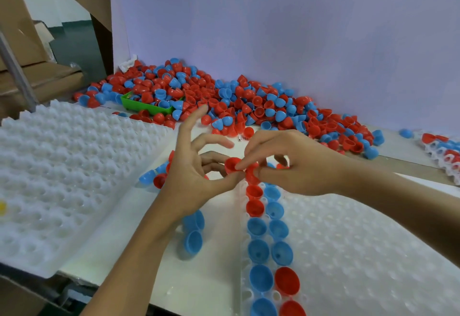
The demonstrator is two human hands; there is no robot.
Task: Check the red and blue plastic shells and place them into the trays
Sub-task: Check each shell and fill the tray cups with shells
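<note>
Both hands meet over the tray (361, 241): left hand (196, 173) and right hand (293, 163) fingers pinch a red shell (232, 165), likely for rim inspection. Held right above the filled rows for a short drop.

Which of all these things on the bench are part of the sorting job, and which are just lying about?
Part of the job:
- red shell, pinched by left hand and right hand
- pile of red and blue shells
- right tray, two columns started
- left tray, pockets unfilled

Just lying about:
- green bin
- cardboard boxes
- white backboard
</note>
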